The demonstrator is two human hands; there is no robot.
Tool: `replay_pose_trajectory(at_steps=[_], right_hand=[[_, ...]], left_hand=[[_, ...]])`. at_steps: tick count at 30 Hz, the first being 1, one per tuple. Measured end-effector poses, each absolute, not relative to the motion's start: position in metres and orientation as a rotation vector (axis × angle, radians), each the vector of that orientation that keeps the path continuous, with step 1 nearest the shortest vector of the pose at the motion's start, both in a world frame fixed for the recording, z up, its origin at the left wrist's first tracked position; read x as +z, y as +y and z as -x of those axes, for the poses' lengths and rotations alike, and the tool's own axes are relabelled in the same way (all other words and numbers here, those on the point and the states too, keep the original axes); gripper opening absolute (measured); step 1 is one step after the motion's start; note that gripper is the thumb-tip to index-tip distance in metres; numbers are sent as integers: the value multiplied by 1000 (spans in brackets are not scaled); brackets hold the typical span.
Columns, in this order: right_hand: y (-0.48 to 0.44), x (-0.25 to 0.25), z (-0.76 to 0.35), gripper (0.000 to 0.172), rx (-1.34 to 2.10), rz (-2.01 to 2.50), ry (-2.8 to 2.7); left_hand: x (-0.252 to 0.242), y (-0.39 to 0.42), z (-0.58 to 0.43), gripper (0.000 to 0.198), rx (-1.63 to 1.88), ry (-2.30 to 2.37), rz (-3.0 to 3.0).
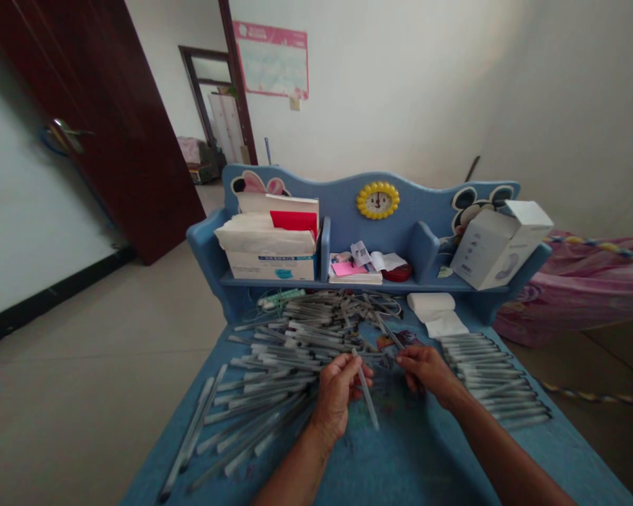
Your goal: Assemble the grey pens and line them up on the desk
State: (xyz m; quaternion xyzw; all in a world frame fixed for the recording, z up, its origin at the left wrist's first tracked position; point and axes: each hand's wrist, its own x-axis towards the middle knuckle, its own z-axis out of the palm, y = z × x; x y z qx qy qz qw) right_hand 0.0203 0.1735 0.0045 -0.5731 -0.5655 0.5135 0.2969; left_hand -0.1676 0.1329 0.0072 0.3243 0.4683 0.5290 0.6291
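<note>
My left hand is closed on a slim, translucent grey pen barrel, which slants down toward me from the thumb and fingers. A short way to the right, my right hand is pinched shut just above the desk. A thin grey stick reaches to its fingertips; whether the fingers grip it or something smaller is unclear. Left of my left hand spreads a large loose pile of similar grey pens, several with dark ends. Beyond my right hand, more pens lie side by side in a neat row.
The blue desk has a raised shelf along its back. On it stand a mask box, some papers and a white carton. A paper roll lies below, and a yellow-rimmed clock is on the backboard.
</note>
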Motion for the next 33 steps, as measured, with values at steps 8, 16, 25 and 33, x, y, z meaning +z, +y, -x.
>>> replay_pose_trajectory(at_steps=[8,16,25,33], right_hand=[[212,-4,-23,18,1060,1704,-1675],[258,3,-35,18,561,2010,-1800],[273,10,-32,20,440,2025,-2263],[267,20,-16,25,262,2048,-2595]], left_hand=[[9,133,167,29,1220,1137,-856],[9,133,171,30,1211,1168,-940],[15,133,170,31,1191,1191,-927],[10,133,169,28,1165,1197,-970]])
